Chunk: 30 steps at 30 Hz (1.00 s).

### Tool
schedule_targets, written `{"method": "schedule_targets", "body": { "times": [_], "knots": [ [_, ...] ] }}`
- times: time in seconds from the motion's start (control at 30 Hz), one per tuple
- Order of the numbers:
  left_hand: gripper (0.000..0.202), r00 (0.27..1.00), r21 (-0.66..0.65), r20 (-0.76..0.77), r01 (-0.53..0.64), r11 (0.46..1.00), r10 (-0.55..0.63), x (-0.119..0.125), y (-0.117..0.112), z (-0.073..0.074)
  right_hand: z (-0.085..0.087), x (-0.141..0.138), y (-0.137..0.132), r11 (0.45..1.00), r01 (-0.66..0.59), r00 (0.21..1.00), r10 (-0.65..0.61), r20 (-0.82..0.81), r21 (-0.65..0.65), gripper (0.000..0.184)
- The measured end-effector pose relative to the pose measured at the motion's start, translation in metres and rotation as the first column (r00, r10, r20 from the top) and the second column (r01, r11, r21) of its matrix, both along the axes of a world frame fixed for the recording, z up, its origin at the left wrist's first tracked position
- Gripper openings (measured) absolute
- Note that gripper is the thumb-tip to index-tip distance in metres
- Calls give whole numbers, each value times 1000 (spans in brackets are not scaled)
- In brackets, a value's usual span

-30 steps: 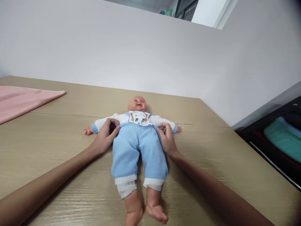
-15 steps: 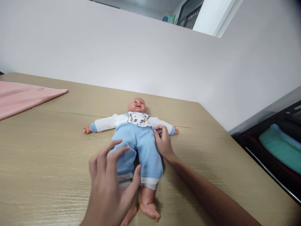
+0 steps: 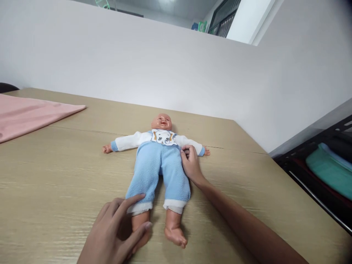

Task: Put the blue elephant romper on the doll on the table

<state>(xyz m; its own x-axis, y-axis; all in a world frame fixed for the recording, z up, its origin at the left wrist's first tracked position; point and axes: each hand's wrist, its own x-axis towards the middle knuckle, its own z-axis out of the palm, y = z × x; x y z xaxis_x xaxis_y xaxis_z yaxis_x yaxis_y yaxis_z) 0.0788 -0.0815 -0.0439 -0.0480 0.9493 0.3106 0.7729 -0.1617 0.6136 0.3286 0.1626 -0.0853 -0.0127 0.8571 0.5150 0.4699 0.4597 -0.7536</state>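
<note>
A baby doll (image 3: 161, 156) lies on its back on the wooden table (image 3: 55, 176), arms spread, in a white top and fluffy blue trousers. My left hand (image 3: 118, 231) is closed round the doll's bare lower leg, just below the white trouser cuff, with the index finger lying on the cuff. My right hand (image 3: 190, 165) is at the doll's waist on the right side, its fingers pinched together on the edge of the blue trousers near the white sleeve. The doll's other foot (image 3: 176, 234) is bare and free.
A pink cloth (image 3: 30, 113) lies flat at the table's far left. A white partition wall (image 3: 165, 66) stands behind the table. To the right, a dark shelf unit (image 3: 310, 161) holds a folded teal cloth (image 3: 332, 172).
My left hand left the doll's waist, swung back toward me and now grips the doll's lower leg. The white cloth on that ankle no longer shows. My right hand stayed at the waist.
</note>
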Motion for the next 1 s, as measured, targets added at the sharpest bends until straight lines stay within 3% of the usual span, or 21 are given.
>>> {"method": "schedule_targets", "body": {
  "times": [0.23,0.37,0.47,0.6,0.7,0.77,0.87,1.0],
  "knots": [
    [59,998,-23,-17,-68,997,67,-8,1,-11,11,8,0,994,68,994,-74,74,88,11],
    [75,980,-49,9,-199,979,200,-17,-1,-21,33,40,17,985,82,955,-121,272,151,32],
    [84,982,-50,-1,-188,981,188,-26,-1,-21,42,72,36,997,-60,886,27,463,57,56],
    [73,990,-21,-21,-138,990,137,-30,14,2,47,101,49,971,-227,844,236,481,-78,66],
    [72,985,127,-104,-127,984,141,-21,42,27,57,107,48,956,-268,833,292,469,-120,58],
    [72,977,243,-191,-51,969,99,-9,69,43,70,106,44,962,-251,840,271,469,-105,51],
    [71,947,274,-322,75,959,18,11,118,57,95,98,33,985,-170,809,119,576,35,43],
    [73,948,232,-305,167,958,-92,34,189,57,117,81,14,953,-104,673,-143,726,284,44]
  ]
}}
